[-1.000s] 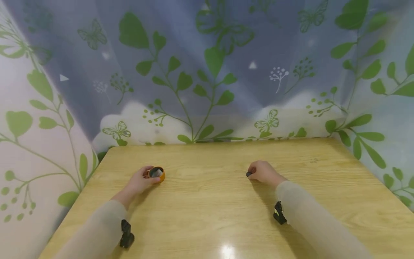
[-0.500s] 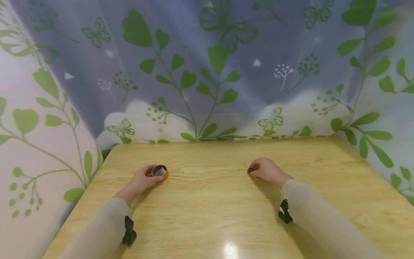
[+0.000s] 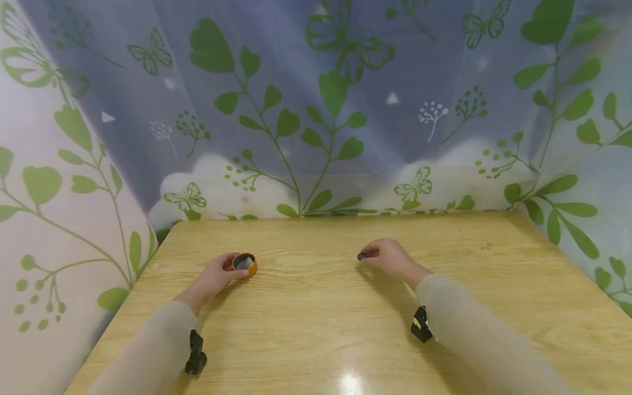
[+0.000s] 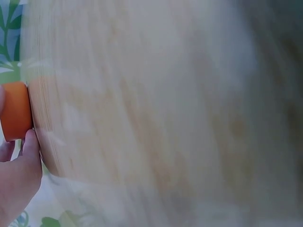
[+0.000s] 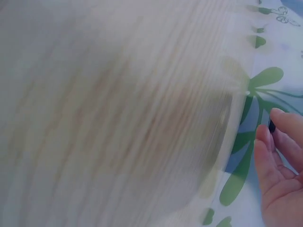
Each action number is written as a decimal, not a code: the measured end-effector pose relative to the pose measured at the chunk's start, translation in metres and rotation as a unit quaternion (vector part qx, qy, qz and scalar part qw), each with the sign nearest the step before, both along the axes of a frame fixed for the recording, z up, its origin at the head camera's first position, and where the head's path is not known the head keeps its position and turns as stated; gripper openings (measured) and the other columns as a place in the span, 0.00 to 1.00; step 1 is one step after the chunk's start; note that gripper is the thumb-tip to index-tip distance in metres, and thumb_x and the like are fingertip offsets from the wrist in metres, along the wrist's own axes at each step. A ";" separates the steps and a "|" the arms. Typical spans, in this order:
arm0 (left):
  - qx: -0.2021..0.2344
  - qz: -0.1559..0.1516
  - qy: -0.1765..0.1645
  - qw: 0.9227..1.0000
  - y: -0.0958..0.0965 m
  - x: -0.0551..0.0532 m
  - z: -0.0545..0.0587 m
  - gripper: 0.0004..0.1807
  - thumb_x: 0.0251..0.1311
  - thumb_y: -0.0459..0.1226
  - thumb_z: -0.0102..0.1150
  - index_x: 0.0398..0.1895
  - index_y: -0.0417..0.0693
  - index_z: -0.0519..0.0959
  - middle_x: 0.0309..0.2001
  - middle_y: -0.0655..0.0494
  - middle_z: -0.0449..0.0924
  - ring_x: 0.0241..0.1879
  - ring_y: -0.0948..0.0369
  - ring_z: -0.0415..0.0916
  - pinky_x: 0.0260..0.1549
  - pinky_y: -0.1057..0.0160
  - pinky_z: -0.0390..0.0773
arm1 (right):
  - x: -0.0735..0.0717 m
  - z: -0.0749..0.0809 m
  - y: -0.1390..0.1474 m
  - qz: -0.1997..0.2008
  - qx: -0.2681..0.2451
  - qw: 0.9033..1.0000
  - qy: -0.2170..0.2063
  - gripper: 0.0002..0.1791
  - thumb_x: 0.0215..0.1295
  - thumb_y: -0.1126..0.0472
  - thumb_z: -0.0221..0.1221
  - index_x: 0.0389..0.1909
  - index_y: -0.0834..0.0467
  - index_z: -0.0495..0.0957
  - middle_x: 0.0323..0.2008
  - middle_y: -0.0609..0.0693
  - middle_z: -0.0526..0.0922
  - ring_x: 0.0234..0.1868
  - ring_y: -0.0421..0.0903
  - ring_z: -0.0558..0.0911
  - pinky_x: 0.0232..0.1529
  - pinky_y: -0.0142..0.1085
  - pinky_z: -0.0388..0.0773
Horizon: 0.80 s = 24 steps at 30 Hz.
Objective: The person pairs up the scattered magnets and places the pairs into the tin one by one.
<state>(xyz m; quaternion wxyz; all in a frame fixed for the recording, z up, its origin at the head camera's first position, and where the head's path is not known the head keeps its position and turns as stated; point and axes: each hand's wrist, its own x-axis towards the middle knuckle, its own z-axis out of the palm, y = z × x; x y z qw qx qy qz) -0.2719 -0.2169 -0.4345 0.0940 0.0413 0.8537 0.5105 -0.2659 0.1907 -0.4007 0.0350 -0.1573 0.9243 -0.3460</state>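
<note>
On the left of the table, my left hand (image 3: 215,278) grips a small round orange container (image 3: 253,269) between thumb and fingers. Its top is uncovered, with a dark interior and something pale inside. The left wrist view shows the container's smooth orange side wall (image 4: 18,112), standing on the table. Over to the right, my right hand (image 3: 392,259) pinches a small, dark, rounded piece (image 3: 362,256) at its fingertips, just above the tabletop. Only a dark sliver of that piece (image 5: 271,126) shows in the right wrist view; its exact kind is unclear.
The light wood-grain table (image 3: 306,307) spans the area before me. Behind it and along both sides hangs a cloth (image 3: 276,99) printed with green leaves and butterflies. Black wrist cameras sit under the left sleeve (image 3: 196,354) and the right sleeve (image 3: 421,325).
My right hand has moved left across the table with the dark piece, toward the container. The left hand holds the container in nearly the same place; the head view has shifted slightly.
</note>
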 end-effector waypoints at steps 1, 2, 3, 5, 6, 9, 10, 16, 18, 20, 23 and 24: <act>-0.002 -0.002 0.000 1.000 0.000 0.000 0.000 0.38 0.58 0.38 0.62 0.66 0.31 0.57 0.63 0.32 0.61 0.62 0.41 0.59 0.56 0.47 0.65 | 0.000 0.000 -0.003 -0.001 0.000 1.000 0.000 0.13 0.60 0.65 0.61 0.44 0.68 0.79 0.38 0.57 0.82 0.39 0.50 0.81 0.42 0.41 0.77; -0.003 -0.002 -0.001 1.000 0.000 0.000 0.000 0.38 0.58 0.38 0.62 0.66 0.31 0.57 0.63 0.32 0.61 0.61 0.41 0.60 0.56 0.48 0.65 | -0.001 -0.001 -0.005 -0.001 0.000 1.000 0.001 0.14 0.60 0.65 0.61 0.44 0.68 0.79 0.38 0.57 0.82 0.39 0.50 0.81 0.41 0.41 0.77; -0.001 -0.001 -0.002 1.000 0.000 0.000 -0.001 0.38 0.58 0.38 0.63 0.66 0.31 0.57 0.63 0.32 0.61 0.61 0.41 0.60 0.56 0.48 0.65 | -0.002 -0.001 -0.007 0.000 -0.001 1.000 0.002 0.14 0.60 0.64 0.61 0.44 0.68 0.79 0.39 0.57 0.82 0.39 0.49 0.81 0.41 0.41 0.77; -0.001 -0.002 -0.004 1.000 -0.001 -0.001 -0.001 0.39 0.58 0.39 0.63 0.67 0.32 0.56 0.63 0.33 0.61 0.62 0.41 0.60 0.56 0.48 0.65 | -0.002 -0.001 -0.012 0.001 -0.002 1.000 0.005 0.14 0.60 0.64 0.61 0.45 0.67 0.80 0.39 0.56 0.82 0.39 0.49 0.81 0.41 0.40 0.77; -0.001 -0.003 -0.005 1.000 -0.002 -0.001 -0.001 0.39 0.58 0.39 0.62 0.67 0.32 0.55 0.63 0.33 0.61 0.62 0.41 0.60 0.57 0.48 0.65 | -0.003 0.000 -0.015 0.001 -0.005 1.000 0.005 0.14 0.60 0.64 0.61 0.45 0.67 0.80 0.39 0.56 0.82 0.39 0.49 0.81 0.41 0.40 0.77; 0.002 -0.004 -0.008 1.000 -0.003 -0.002 -0.002 0.39 0.58 0.39 0.62 0.67 0.32 0.55 0.63 0.33 0.60 0.62 0.42 0.59 0.57 0.48 0.65 | -0.004 0.001 -0.022 0.008 -0.019 1.000 0.001 0.14 0.60 0.65 0.61 0.45 0.67 0.79 0.39 0.56 0.82 0.39 0.48 0.81 0.40 0.40 0.77; -0.001 -0.006 -0.007 1.000 -0.003 -0.002 -0.002 0.39 0.58 0.39 0.62 0.67 0.32 0.55 0.63 0.33 0.60 0.62 0.41 0.59 0.57 0.48 0.65 | -0.005 0.001 -0.025 0.010 -0.022 1.000 0.000 0.14 0.60 0.65 0.61 0.46 0.67 0.79 0.39 0.56 0.82 0.39 0.48 0.81 0.40 0.39 0.77; -0.008 -0.007 -0.010 1.000 -0.003 -0.003 -0.001 0.40 0.58 0.40 0.63 0.67 0.32 0.56 0.64 0.32 0.59 0.62 0.41 0.59 0.57 0.47 0.64 | -0.011 0.001 -0.040 0.012 -0.053 0.998 -0.018 0.16 0.60 0.63 0.62 0.48 0.65 0.79 0.40 0.54 0.82 0.40 0.47 0.81 0.41 0.38 0.77; -0.005 -0.007 -0.012 1.000 -0.003 -0.003 -0.001 0.39 0.58 0.39 0.63 0.67 0.32 0.56 0.64 0.32 0.59 0.62 0.41 0.58 0.58 0.48 0.64 | -0.012 0.001 -0.047 0.014 -0.064 0.998 -0.025 0.16 0.60 0.62 0.63 0.47 0.65 0.79 0.40 0.54 0.82 0.41 0.48 0.81 0.42 0.39 0.77; -0.005 -0.007 -0.011 1.000 -0.003 -0.003 -0.002 0.39 0.58 0.39 0.63 0.67 0.32 0.56 0.64 0.32 0.59 0.62 0.41 0.59 0.58 0.48 0.64 | -0.013 0.001 -0.053 0.016 -0.067 0.997 -0.031 0.16 0.60 0.62 0.63 0.47 0.65 0.79 0.40 0.54 0.82 0.41 0.47 0.80 0.42 0.39 0.77; 0.003 -0.006 -0.015 1.000 -0.004 -0.004 -0.002 0.40 0.58 0.39 0.63 0.67 0.32 0.55 0.64 0.33 0.60 0.62 0.42 0.59 0.58 0.48 0.64 | -0.014 0.001 -0.062 0.021 -0.072 0.997 -0.036 0.16 0.59 0.63 0.63 0.47 0.65 0.79 0.39 0.53 0.82 0.41 0.47 0.80 0.43 0.38 0.76; 0.005 -0.005 -0.016 1.000 -0.004 -0.004 -0.002 0.40 0.57 0.39 0.63 0.67 0.32 0.55 0.64 0.33 0.60 0.62 0.42 0.59 0.58 0.48 0.64 | -0.015 0.001 -0.065 0.026 -0.072 0.996 -0.034 0.16 0.59 0.63 0.63 0.47 0.65 0.79 0.39 0.54 0.82 0.40 0.47 0.80 0.43 0.38 0.76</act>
